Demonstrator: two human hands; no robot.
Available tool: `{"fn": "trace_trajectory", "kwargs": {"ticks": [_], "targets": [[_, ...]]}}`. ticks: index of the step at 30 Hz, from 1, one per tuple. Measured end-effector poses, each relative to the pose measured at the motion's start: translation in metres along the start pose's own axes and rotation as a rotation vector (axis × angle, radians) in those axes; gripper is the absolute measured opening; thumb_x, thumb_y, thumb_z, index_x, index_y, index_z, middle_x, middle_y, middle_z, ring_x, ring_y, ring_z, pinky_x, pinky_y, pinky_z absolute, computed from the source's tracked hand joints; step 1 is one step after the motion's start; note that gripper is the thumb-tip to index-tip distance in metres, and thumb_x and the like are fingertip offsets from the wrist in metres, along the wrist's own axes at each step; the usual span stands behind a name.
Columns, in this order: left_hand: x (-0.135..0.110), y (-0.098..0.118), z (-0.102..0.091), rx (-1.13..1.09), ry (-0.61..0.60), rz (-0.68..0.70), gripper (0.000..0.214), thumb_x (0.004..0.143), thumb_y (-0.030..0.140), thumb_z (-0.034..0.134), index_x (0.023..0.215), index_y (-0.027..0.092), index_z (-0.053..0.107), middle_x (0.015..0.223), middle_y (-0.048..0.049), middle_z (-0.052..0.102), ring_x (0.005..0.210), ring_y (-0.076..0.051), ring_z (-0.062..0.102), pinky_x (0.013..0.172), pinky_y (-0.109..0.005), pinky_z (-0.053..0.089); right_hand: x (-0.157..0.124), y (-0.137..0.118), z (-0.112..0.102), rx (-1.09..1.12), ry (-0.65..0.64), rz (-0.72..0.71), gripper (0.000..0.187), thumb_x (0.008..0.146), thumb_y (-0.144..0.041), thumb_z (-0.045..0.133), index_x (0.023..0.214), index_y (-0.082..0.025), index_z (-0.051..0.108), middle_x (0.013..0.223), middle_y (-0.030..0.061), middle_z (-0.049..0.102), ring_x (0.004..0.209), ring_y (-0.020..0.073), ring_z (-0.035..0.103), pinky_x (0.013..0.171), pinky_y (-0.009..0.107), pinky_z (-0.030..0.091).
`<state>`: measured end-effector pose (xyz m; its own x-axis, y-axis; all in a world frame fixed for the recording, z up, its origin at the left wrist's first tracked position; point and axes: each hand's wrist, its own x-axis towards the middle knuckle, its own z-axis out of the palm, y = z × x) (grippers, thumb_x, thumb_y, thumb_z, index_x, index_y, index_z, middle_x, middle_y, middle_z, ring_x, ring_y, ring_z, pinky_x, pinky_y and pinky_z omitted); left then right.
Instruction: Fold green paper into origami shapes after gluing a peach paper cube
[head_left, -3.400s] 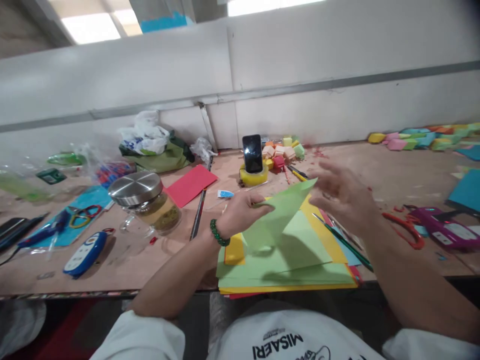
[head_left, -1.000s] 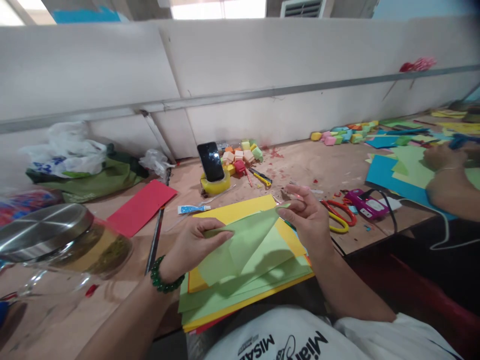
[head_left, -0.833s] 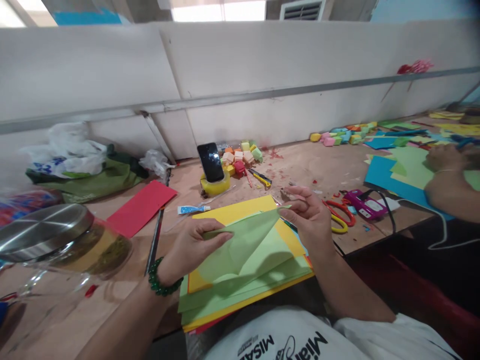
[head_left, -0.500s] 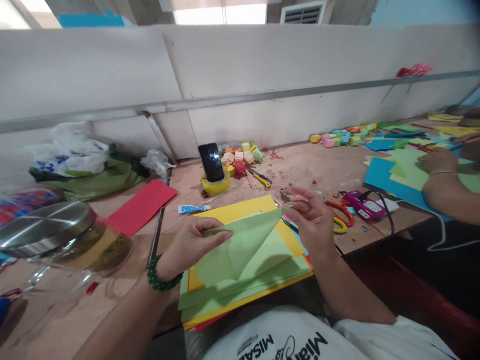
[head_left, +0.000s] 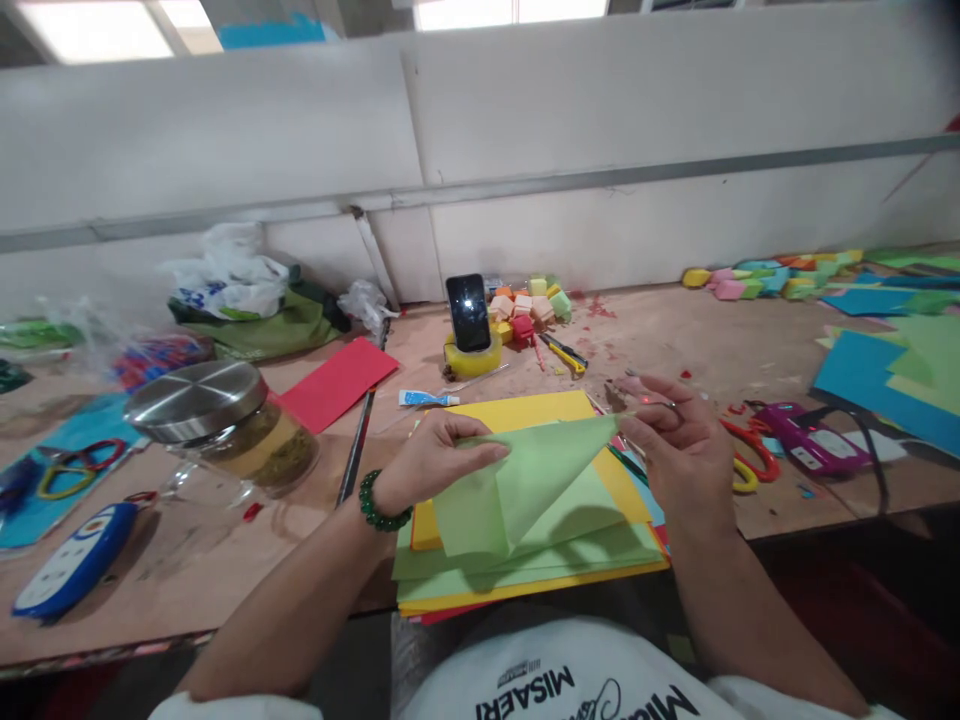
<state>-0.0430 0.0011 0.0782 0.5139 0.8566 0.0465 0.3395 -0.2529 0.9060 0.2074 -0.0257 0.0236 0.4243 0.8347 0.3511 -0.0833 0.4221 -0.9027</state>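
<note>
A light green sheet of paper [head_left: 544, 475], partly folded over, is lifted above a stack of coloured paper [head_left: 525, 578]. My left hand [head_left: 442, 465], with a green bead bracelet at the wrist, pinches its left edge between thumb and fingers. My right hand [head_left: 679, 440] is closed on the sheet's pointed right corner. Near those right fingers shows a small bright red spot whose source I cannot make out. Green, yellow and red sheets make up the stack at the table's front edge.
A lidded glass jar [head_left: 255, 440], a blue-and-white device [head_left: 75, 565] and scissors [head_left: 75, 468] lie left. Behind stand a phone [head_left: 469, 312] on yellow tape [head_left: 472, 358], paper cubes [head_left: 525, 305] and a cutter [head_left: 562, 355]. Rightward are red-yellow scissors [head_left: 754, 455] and a purple power strip [head_left: 814, 440].
The view has swung left, so the scissors and blue-and-white device show and the co-worker's hands have left the picture. Both my hands keep their hold on the green paper, nearly unchanged.
</note>
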Motion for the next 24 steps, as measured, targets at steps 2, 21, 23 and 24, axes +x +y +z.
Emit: {"fn": "trace_trajectory", "kwargs": {"ticks": [2,21,23,24], "targets": [[0.001,0.000,-0.001,-0.015,-0.012,0.000,0.041,0.074,0.048,0.069,0.054,0.014,0.058,0.049,0.0038,0.045,0.050,-0.007,0.036,0.045,-0.019,0.032,-0.002,0.000,0.000,-0.011,-0.002,-0.011,0.046,0.063,-0.026,0.084,0.105,-0.025,0.066,0.069,-0.0042,0.070,0.062,0.0117,0.066,0.061,0.023,0.054],[0.001,-0.001,-0.004,0.076,-0.008,0.112,0.042,0.077,0.048,0.067,0.055,0.014,0.059,0.049,0.0023,0.047,0.049,-0.007,0.036,0.046,-0.019,0.034,-0.011,-0.005,0.003,0.016,0.038,-0.074,0.045,0.067,-0.028,0.081,0.109,-0.026,0.064,0.074,-0.0017,0.073,0.070,0.0151,0.070,0.064,0.026,0.057],[0.001,-0.001,-0.003,0.079,-0.007,0.109,0.042,0.077,0.050,0.066,0.057,0.013,0.062,0.051,0.0013,0.051,0.050,-0.008,0.038,0.046,-0.019,0.035,-0.010,-0.005,0.004,0.007,0.039,-0.077,0.044,0.068,-0.029,0.081,0.109,-0.026,0.064,0.075,-0.0017,0.072,0.068,0.0139,0.069,0.062,0.024,0.057],[0.000,-0.002,-0.003,0.084,-0.001,0.115,0.042,0.078,0.050,0.066,0.058,0.013,0.062,0.051,0.0009,0.052,0.050,-0.008,0.039,0.046,-0.019,0.035,-0.009,-0.004,0.004,0.002,0.037,-0.079,0.044,0.068,-0.030,0.081,0.109,-0.026,0.064,0.074,-0.0020,0.072,0.067,0.0133,0.068,0.062,0.023,0.056]]}}
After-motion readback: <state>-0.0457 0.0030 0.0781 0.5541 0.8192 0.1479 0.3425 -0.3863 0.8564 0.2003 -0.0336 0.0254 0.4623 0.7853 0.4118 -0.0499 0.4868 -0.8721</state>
